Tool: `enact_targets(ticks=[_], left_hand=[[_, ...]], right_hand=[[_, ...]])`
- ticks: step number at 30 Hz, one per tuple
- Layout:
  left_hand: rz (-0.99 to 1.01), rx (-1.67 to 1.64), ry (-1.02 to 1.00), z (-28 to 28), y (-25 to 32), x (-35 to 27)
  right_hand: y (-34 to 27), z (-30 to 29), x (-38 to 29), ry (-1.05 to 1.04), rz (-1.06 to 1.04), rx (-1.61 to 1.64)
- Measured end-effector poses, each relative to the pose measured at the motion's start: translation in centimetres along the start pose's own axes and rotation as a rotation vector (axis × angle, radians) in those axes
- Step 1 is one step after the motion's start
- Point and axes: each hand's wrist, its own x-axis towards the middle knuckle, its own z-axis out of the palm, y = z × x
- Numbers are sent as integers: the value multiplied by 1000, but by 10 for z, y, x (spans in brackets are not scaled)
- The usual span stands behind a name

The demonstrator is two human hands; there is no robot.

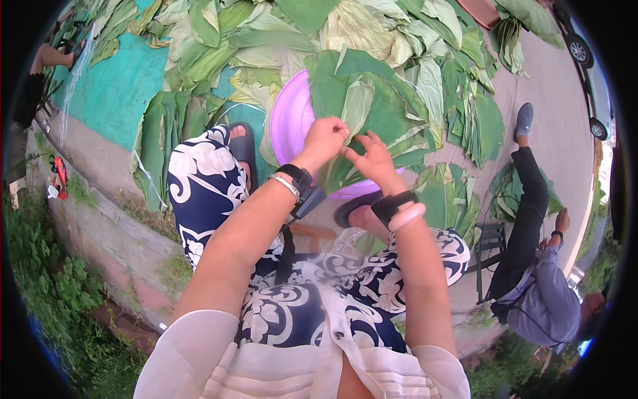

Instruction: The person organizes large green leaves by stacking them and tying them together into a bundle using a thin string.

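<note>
Between my feet sits a purple plastic basin point(289, 119), largely covered by a stack of big green leaves point(394, 104) that look like tobacco leaves. My left hand point(325, 140) has its fingertips pinched at the edge of a folded leaf with a pale underside point(358, 105). Close beside it, my right hand point(373, 158) rests over the stack with thumb and fingers bent and somewhat apart. Whether it pinches a leaf is not clear. Both wrists wear black straps, with a dark device point(306, 202) by the left one.
Heaped leaves point(279, 40) spread ahead over a teal sheet point(124, 85). Leaf bundles stand at left point(162, 144) and right point(473, 114). A seated person point(533, 279) is at right, with another person's leg point(55, 56) at far left. A car point(588, 65) stands beyond.
</note>
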Motion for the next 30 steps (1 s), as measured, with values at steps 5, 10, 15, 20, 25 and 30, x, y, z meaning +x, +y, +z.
enact_targets(ticks=[5, 10, 15, 20, 25, 30], left_hand=[[83, 6, -57, 6, -1, 1], [57, 15, 36, -2, -3, 8], [168, 181, 496, -19, -4, 18], [253, 203, 479, -13, -20, 22], [116, 150, 388, -12, -5, 17], [192, -19, 133, 5, 18, 4]], right_hand=[[15, 14, 9, 131, 68, 208], [26, 21, 12, 287, 31, 353], [30, 24, 12, 347, 1, 365], [27, 24, 12, 343, -20, 356], [30, 24, 12, 339, -18, 341], [17, 15, 11, 285, 49, 293]])
